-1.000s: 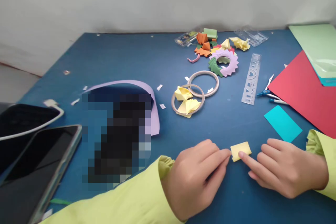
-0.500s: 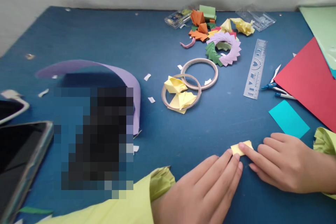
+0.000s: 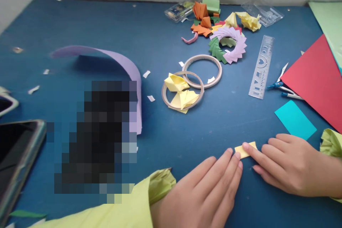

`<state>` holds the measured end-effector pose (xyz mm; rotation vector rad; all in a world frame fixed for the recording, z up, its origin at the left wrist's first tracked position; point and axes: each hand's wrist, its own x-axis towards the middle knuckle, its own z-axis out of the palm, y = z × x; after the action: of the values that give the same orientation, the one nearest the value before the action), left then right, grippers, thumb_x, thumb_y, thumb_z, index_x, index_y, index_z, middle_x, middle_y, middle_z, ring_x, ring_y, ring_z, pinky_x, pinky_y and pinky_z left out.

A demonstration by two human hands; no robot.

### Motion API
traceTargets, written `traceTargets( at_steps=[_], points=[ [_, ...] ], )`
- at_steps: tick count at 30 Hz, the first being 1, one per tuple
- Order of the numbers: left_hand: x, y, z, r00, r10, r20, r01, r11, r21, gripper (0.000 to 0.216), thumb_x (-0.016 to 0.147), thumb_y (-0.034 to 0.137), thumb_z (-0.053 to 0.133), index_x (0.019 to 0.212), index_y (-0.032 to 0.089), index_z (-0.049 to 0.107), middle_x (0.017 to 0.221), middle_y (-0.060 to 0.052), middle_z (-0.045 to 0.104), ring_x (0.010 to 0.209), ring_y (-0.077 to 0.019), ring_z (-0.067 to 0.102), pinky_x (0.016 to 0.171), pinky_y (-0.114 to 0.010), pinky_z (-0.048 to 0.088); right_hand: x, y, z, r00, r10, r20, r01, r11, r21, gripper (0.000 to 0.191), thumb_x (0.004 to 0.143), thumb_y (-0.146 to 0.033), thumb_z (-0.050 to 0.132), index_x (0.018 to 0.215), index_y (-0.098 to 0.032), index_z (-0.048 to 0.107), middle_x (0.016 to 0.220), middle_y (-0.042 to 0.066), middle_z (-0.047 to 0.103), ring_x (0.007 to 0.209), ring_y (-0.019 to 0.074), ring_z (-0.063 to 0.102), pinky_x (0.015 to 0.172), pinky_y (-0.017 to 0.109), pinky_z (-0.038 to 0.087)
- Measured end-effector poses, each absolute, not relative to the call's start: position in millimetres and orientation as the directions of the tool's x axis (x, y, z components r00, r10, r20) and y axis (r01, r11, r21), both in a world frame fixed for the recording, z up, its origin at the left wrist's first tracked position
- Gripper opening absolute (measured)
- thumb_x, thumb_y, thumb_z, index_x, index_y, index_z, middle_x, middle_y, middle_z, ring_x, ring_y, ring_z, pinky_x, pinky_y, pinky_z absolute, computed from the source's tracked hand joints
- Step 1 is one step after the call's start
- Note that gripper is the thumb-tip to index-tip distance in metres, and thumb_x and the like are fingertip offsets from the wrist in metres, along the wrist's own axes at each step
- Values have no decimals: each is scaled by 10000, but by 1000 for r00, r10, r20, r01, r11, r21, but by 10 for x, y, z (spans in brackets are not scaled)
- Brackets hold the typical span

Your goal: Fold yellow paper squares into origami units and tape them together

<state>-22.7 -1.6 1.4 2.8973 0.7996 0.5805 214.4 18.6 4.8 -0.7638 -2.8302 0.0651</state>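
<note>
Left hand (image 3: 211, 188): laid flat with the palm down, fingers stretched out together; nothing is gripped, and the fingertips (image 3: 236, 156) are set against the near edge of the yellow folded piece (image 3: 239, 152).
Right hand (image 3: 291, 165): laid palm down with the fingers loosely spread; nothing is clasped, but the index finger (image 3: 249, 147) is pressed on top of the yellow folded piece.
Yellow folded piece: held flat on the blue table (image 3: 107, 25) between the two hands, touched by both.
Sleeves: a yellow-green sleeve (image 3: 125, 208) is seen behind the left wrist, and a gathered cuff (image 3: 330, 142) behind the right wrist.
Cyan rectangle (image 3: 295, 119): laid just beyond the right hand.
Red sheet (image 3: 317, 78): spread farther out beyond the right hand, past the cyan rectangle.
Clear ruler (image 3: 261, 67): placed well beyond the right hand's fingertips, with a compass (image 3: 280, 87) beside it.
Tape rings (image 3: 163, 94): two overlapping rings are found well beyond the left hand; yellow folds (image 3: 184, 98) are kept inside the nearer ring.
Paper wreath (image 3: 229, 44): set far beyond both hands, in lilac and green, with orange folds (image 3: 201, 21) behind it.
Lilac strip (image 3: 125, 66): arched over the table well to the left of the left hand.
Tablet (image 3: 16, 156): seen far to the left of the left hand.
</note>
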Motion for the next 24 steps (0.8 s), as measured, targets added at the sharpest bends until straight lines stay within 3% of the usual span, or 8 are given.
traceTargets(
  at_steps=[5, 11, 16, 24],
  points=[
    [-236, 29, 66, 818, 501, 283, 466, -865, 184, 337, 965, 109, 313, 1145, 71, 596, 1219, -70, 626, 1198, -230, 495, 933, -340, 406, 2155, 184, 47, -849, 496, 182, 488, 868, -90, 467, 890, -233, 518, 1274, 21, 437, 727, 52, 623, 596, 173, 537, 528, 348, 386],
    [-152, 109, 61, 795, 531, 294, 470, -845, 257, 321, 954, 106, 343, 1119, 78, 616, 1057, -54, 683, 1043, -201, 561, 832, -327, 448, 2147, 182, 58, -844, 510, 165, 503, 860, -84, 401, 901, -242, 500, 1227, -8, 490, 722, 48, 621, 602, 174, 548, 547, 353, 397],
    [-135, 126, 57, 810, 520, 273, 463, -851, 247, 335, 952, 106, 323, 1128, 65, 605, 1005, -78, 671, 1003, -206, 566, 805, -331, 446, 2153, 190, 69, -853, 498, 159, 495, 867, -60, 367, 912, -244, 485, 1206, -26, 515, 732, 44, 626, 586, 158, 532, 535, 345, 382],
    [-154, 153, 109, 789, 534, 303, 451, -839, 305, 322, 921, 51, 321, 1061, 30, 610, 1004, -101, 673, 1010, -223, 574, 796, -337, 472, 2183, 159, 141, -864, 469, 185, 494, 859, 131, 388, 878, -214, 565, 1158, 54, 535, 561, 19, 568, 496, 161, 493, 511, 359, 348]
  ],
)
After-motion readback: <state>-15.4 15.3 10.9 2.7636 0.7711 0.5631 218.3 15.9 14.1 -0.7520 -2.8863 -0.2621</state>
